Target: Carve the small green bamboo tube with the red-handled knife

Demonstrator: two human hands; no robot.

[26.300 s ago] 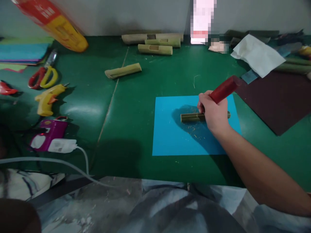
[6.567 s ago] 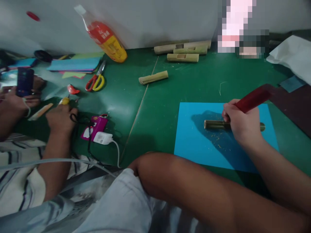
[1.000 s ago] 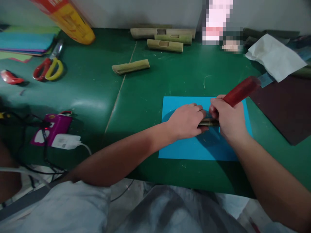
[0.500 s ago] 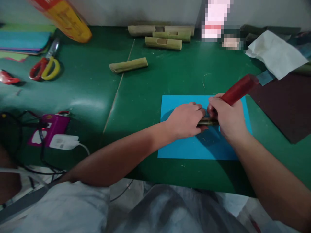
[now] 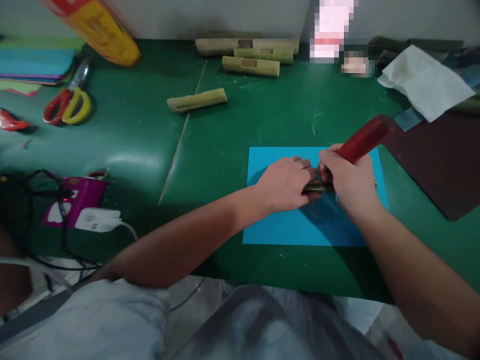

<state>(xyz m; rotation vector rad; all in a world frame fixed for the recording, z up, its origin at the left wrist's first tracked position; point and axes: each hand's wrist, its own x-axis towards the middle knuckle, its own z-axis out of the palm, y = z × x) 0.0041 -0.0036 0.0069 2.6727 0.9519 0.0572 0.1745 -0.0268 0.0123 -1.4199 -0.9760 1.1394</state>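
Green table [image 5: 225, 150]; on sheet [image 5: 285, 230], stick [image 5: 318, 186] lay left-right, left hand [image 5: 285, 182] clamped over its left part, right hand [image 5: 350, 180] alongside gripping handle [image 5: 365, 137], seemingly a knife's.

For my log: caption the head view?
Left hand steadies a bamboo stick on blue paper; right hand holds a red-handled tool against it.

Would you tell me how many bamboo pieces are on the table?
5 bamboo pieces: three at the back, one alone nearer, one under both hands on the blue sheet; more may hide far right.

craft workshop: green worktable [image 5: 232, 125], scissors [image 5: 67, 104], bamboo pieces [image 5: 250, 65].
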